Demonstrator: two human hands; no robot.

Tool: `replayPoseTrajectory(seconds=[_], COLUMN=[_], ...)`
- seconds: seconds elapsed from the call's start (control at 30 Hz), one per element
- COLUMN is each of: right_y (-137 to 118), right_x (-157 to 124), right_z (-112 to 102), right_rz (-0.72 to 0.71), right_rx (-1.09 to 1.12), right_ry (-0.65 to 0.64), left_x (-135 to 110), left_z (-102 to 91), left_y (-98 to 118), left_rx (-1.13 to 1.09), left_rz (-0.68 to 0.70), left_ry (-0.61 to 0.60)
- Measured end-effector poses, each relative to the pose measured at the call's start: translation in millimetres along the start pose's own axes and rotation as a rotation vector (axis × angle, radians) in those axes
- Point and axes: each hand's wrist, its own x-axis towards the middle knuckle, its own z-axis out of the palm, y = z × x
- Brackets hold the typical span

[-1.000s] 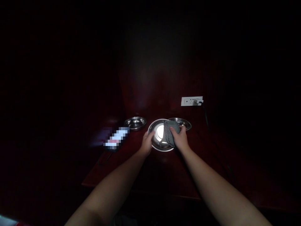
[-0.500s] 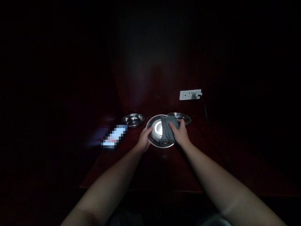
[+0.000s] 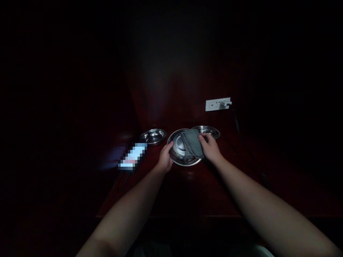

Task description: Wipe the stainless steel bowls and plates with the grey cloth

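A shiny steel plate (image 3: 177,147) is held up over the table, tilted towards me. My left hand (image 3: 165,157) grips its left rim, thumb on the inner face and fingers behind. A folded grey cloth (image 3: 193,144) covers the right part of the plate. My right hand (image 3: 210,147) pinches the cloth at its right edge, thumb on top; the other fingers are partly hidden. Behind the cloth, a second steel plate (image 3: 214,131) lies on the table, partly covered from view. A steel bowl-like dish (image 3: 153,136) sits to the left.
A phone with a lit, blurred screen (image 3: 133,157) rests on the left of the dark red table (image 3: 187,196). On the wall is a white socket (image 3: 211,104) with a plugged-in adapter (image 3: 225,103), and a dark cable (image 3: 237,123) hangs down from it.
My right hand has shifted slightly right, its thumb now nearer the cloth's right edge. The left hand keeps its hold on the plate. The view has moved a little.
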Motion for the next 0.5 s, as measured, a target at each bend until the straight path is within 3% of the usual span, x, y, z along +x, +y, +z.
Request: replayPoseTrajectory(seconds=[0.3, 0.5], right_y=[-6.2, -8.1], right_x=[-1.1, -2.1], right_z=[1.8, 1.3], right_rz=[-0.03, 0.03], right_rx=[0.061, 0.022], right_ry=[0.051, 0.044], left_x=[-0.7, -2.6], left_z=[-0.5, 1.4], left_y=[-0.4, 0.8], left_rx=[0.023, 0.073], left_rz=[0.034, 0.152], left_ry=[-0.053, -0.026])
